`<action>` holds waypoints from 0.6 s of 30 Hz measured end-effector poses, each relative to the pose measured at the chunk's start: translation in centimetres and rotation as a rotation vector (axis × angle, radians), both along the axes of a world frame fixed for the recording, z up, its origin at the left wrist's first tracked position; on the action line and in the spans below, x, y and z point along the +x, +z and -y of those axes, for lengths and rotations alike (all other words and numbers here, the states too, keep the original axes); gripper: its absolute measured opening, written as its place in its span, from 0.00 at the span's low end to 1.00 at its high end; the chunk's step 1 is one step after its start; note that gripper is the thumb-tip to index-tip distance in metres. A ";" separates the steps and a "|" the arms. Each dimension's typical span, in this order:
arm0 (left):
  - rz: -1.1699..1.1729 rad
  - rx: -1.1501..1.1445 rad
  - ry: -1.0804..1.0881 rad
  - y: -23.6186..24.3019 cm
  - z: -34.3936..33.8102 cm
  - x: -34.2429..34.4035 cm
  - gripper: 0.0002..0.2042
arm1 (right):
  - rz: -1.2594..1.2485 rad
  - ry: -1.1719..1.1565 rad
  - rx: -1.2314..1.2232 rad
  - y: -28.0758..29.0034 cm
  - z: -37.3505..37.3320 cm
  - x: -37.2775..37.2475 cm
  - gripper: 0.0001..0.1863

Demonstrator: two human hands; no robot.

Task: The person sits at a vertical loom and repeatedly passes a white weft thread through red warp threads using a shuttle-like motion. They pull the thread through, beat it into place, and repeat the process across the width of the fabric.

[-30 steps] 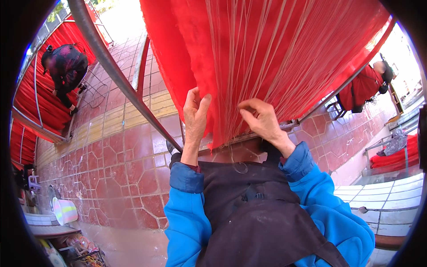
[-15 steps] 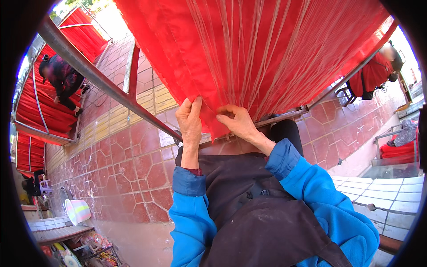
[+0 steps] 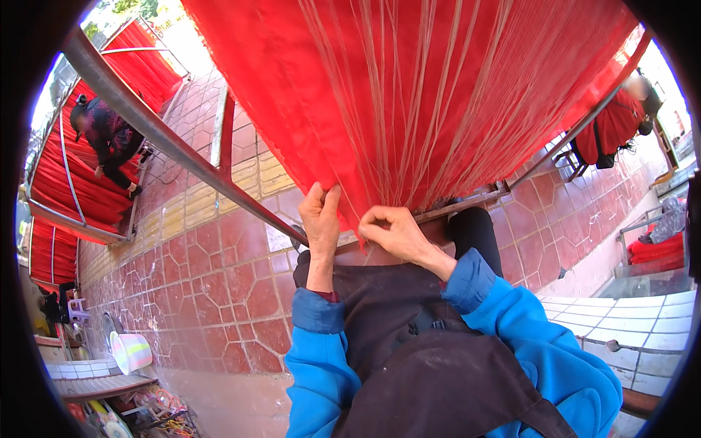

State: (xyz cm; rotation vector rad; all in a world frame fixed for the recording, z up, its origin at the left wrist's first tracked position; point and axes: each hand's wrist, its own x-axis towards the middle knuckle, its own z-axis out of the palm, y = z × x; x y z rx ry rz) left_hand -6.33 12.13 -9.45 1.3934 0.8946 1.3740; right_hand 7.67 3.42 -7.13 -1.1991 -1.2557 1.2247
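Note:
A large red cloth [image 3: 453, 95] crossed by many pale threads is stretched over a metal frame in front of me. My left hand [image 3: 321, 223] pinches the cloth's lower left edge, fingers pointing up. My right hand [image 3: 391, 230] is curled at the same lower edge just to the right, fingers closed on the fabric or its threads. Both sleeves are blue, and a dark apron [image 3: 431, 350] covers my lap below the hands.
A grey metal bar [image 3: 168, 142] of the frame runs diagonally at the left. Another person [image 3: 109, 142] bends over a second red cloth at the far left; a third person [image 3: 621, 124] sits at the right. Red tiled floor [image 3: 212, 292] below; white tiled ledge [image 3: 628, 321] at the right.
The view has tilted. My right hand has drawn in leftward along the cloth's lower edge, close to the left hand, which has kept its grip.

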 end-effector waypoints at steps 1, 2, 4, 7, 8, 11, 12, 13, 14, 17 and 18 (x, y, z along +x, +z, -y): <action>-0.009 0.020 0.014 -0.1 -0.1 0.0 0.08 | -0.047 0.069 0.007 0.9 0.6 0.1 0.05; -0.041 0.026 0.034 -0.1 -0.2 0.0 0.08 | -0.072 0.135 0.001 1.9 1.3 0.4 0.05; -0.090 0.056 0.076 -0.3 -0.2 -0.1 0.08 | -0.243 0.302 -0.082 4.3 3.0 1.5 0.05; -0.103 0.070 0.105 -0.5 -0.5 0.1 0.10 | -0.212 0.426 0.169 8.2 4.8 3.1 0.07; -0.088 0.046 0.102 -0.5 -0.6 0.2 0.11 | -0.236 0.456 0.228 9.5 5.5 3.7 0.06; -0.132 0.079 0.139 -0.5 -0.7 0.5 0.11 | -0.259 0.523 0.386 14.0 7.5 5.3 0.09; -0.143 0.091 0.148 -0.4 -0.8 0.6 0.10 | -0.280 0.544 0.502 15.4 7.9 5.6 0.08; -0.162 0.088 0.152 -0.3 -0.8 0.7 0.10 | -0.282 0.579 0.588 16.9 8.2 6.1 0.08; -0.177 0.085 0.149 -0.3 -0.7 0.7 0.10 | -0.293 0.611 0.679 18.5 8.7 6.6 0.07; -0.118 0.068 0.114 -0.2 -0.9 1.3 0.08 | -0.184 0.709 0.839 23.7 10.8 8.4 0.08; -0.110 0.079 0.114 -0.2 -1.1 1.4 0.08 | -0.149 0.749 0.872 25.4 11.8 8.7 0.08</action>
